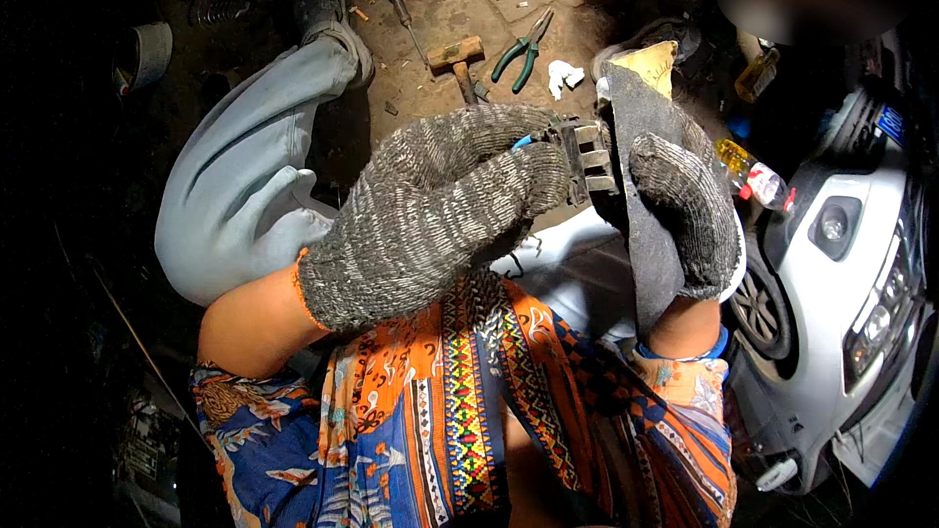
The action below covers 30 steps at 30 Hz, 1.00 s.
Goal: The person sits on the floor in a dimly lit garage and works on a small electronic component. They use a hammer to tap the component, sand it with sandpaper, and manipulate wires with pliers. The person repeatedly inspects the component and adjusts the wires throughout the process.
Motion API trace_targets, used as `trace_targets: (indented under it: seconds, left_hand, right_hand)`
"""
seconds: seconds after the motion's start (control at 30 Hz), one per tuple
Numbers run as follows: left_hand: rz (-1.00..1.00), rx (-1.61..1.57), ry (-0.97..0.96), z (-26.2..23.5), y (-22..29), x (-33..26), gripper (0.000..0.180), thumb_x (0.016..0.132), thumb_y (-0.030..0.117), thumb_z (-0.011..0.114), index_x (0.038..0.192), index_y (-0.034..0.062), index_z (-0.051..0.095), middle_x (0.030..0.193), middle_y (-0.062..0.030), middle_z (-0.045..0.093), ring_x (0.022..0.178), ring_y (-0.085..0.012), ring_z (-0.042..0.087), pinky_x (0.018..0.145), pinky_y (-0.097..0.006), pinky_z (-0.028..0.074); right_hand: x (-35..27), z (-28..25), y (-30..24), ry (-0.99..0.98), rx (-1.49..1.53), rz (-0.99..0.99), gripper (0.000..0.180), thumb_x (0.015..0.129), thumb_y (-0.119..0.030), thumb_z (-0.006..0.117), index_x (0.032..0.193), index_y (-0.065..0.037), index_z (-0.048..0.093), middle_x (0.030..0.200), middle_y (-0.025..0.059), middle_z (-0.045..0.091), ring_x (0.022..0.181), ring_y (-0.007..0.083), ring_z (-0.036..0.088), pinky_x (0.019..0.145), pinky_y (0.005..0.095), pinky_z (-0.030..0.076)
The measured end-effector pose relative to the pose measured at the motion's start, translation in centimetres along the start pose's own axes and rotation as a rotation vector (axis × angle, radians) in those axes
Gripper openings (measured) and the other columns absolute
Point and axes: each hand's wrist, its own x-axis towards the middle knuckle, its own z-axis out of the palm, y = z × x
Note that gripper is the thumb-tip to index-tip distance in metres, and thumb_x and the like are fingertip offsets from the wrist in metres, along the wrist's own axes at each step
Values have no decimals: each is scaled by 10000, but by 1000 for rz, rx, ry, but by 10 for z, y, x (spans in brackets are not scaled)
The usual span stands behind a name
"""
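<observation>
The small ribbed metal part (590, 161) sits raised over the lap, pressed against a dark abrasive sheet (641, 225). The gloved left hand (430, 210) is closed tightly on the part; the gloved right hand (690, 210) is wrapped around the sheet. Rubbing well likely needs flat, even contact. Pliers (523, 51) and hammer (458, 59) lie on the floor beyond.

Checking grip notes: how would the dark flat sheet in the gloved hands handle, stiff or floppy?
The dark flat sheet is probably fairly stiff: it stands straight in the right hand. It is likely not slippery, since the knitted gloves grip it.
</observation>
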Motion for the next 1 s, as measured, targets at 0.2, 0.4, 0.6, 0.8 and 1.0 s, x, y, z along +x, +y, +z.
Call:
trace_targets:
  seconds: [0.2, 0.4, 0.6, 0.8, 1.0]
  left_hand:
    - [-10, 105, -79, -4, 8, 1, 365, 867, 203, 558, 1146, -30, 517, 895, -43, 612, 784, -81, 554, 669, -207, 461]
    - [-42, 190, -107, -5, 10, 1, 365, 869, 193, 553, 1153, -33, 513, 922, -60, 624, 837, -96, 569, 724, -224, 470]
    - [-42, 210, -122, -8, 5, 1, 352, 874, 194, 548, 1144, -29, 517, 945, -71, 623, 860, -111, 574, 752, -243, 476]
    - [-7, 324, -196, -11, -1, 5, 347, 880, 203, 553, 1120, -46, 520, 1006, -98, 613, 903, -139, 575, 807, -266, 467]
    - [160, 355, -150, -11, -14, 6, 310, 875, 179, 535, 1104, -28, 548, 1004, -143, 615, 907, -229, 584, 807, -323, 462]
  right_hand:
    - [3, -1, 10, -39, -30, -128, 266, 853, -73, 504, 1077, 60, 558, 1054, 146, 598, 911, 190, 608, 772, 273, 520]
    - [-2, 10, -23, 60, -92, 83, 396, 775, -93, 604, 1132, 49, 510, 1015, 130, 604, 867, 186, 609, 766, 283, 507]
    - [-1, 8, -17, 45, -133, 37, 397, 774, -97, 603, 1133, 48, 511, 1017, 130, 604, 869, 186, 609, 766, 282, 507]
    - [-3, 7, -13, 37, -150, 18, 399, 773, -100, 602, 1133, 47, 512, 1019, 130, 604, 870, 185, 609, 766, 281, 506]
    - [-7, 7, -10, 30, -172, 10, 401, 772, -104, 601, 1134, 47, 512, 1021, 130, 604, 871, 185, 609, 766, 280, 505]
